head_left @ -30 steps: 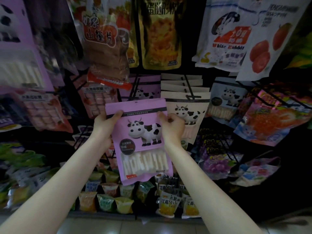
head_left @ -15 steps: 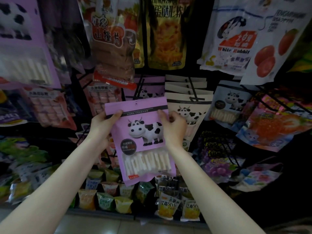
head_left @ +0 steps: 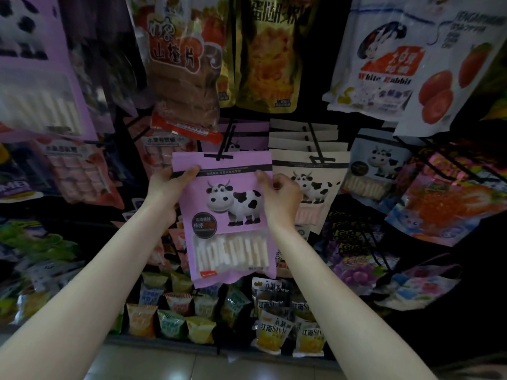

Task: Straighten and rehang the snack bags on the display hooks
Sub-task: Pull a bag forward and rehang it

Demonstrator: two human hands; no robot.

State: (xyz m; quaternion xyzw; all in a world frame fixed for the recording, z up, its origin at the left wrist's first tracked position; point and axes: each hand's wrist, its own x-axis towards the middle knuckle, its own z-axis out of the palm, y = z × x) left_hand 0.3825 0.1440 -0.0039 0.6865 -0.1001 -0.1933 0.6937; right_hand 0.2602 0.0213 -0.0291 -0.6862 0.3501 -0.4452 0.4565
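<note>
Your left hand (head_left: 167, 187) and right hand (head_left: 282, 196) each pinch an upper edge of the purple bag (head_left: 227, 215), dead centre, its top at the hook (head_left: 223, 149) tip at 12 o'clock. Risk: hole misses hook w/ uneven pull, so bag tilts, tears, or drops.

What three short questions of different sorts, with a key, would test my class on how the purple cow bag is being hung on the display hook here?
1. True or false: both hands grip the purple cow bag.
2. Which bags hang right beside it, on the right hand's side? A) cream cow bags B) green bags C) red bags
3. Fill in: the black hook's tip shows at the bag's ___ edge.

Key
1. True: the left hand and the right hand hold its two sides near the top.
2. A: the cream cow bags hang in a stack on the next hook.
3. top
</note>
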